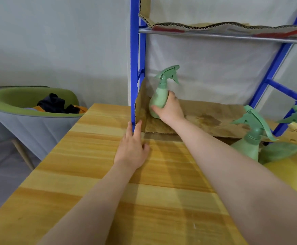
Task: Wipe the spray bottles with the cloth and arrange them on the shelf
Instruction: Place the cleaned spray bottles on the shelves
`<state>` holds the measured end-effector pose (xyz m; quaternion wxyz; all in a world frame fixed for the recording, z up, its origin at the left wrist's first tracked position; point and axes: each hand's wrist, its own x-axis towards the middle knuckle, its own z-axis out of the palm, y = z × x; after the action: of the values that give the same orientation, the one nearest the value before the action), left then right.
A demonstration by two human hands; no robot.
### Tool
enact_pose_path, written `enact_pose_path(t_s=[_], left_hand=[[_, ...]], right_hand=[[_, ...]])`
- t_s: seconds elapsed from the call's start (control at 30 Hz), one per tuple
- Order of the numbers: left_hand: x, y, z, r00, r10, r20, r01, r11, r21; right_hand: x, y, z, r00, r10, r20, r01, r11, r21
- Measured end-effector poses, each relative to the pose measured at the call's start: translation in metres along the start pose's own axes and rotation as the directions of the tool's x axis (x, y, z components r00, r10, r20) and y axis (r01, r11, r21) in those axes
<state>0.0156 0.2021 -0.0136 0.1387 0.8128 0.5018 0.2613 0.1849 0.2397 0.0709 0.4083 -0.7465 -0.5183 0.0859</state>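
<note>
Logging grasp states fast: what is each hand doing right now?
Left hand: open, fingers straight, resting on the table.
Right hand: fingers curled round the green spray bottle on the shelf.

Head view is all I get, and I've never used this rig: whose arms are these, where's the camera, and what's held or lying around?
There is no machine: a person wears one wide camera on the head, looking down at their own bare arms. The right hand has its fingers curled round a green spray bottle standing on the cardboard-lined shelf. The left hand rests open on the wooden table, fingertips at the blue shelf post. More spray bottles and a green cloth wait at the right.
</note>
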Motion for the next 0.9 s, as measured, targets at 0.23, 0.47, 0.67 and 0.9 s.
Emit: enact_pose_path(t_s=[0.23, 0.47, 0.67, 0.9], left_hand=[[0.001, 0.001, -0.001, 1.000, 0.002, 0.012, -0.002, 1.000, -0.021], [-0.001, 0.004, -0.005, 0.999, -0.016, 0.030, 0.016, 1.000, 0.012], [-0.001, 0.005, -0.009, 0.998, -0.029, 0.055, 0.026, 0.999, 0.047], [-0.003, 0.004, -0.009, 0.998, -0.030, 0.055, 0.030, 0.999, 0.010]], right_hand=[[-0.008, 0.005, -0.004, 0.995, 0.062, 0.081, -0.065, 0.997, 0.029], [-0.081, 0.012, -0.038, 0.995, 0.041, 0.087, -0.033, 0.995, -0.097], [-0.172, 0.025, -0.089, 0.998, -0.056, -0.037, 0.047, 0.977, -0.210], [-0.232, 0.061, -0.129, 0.943, 0.034, -0.331, -0.099, 0.978, -0.181]])
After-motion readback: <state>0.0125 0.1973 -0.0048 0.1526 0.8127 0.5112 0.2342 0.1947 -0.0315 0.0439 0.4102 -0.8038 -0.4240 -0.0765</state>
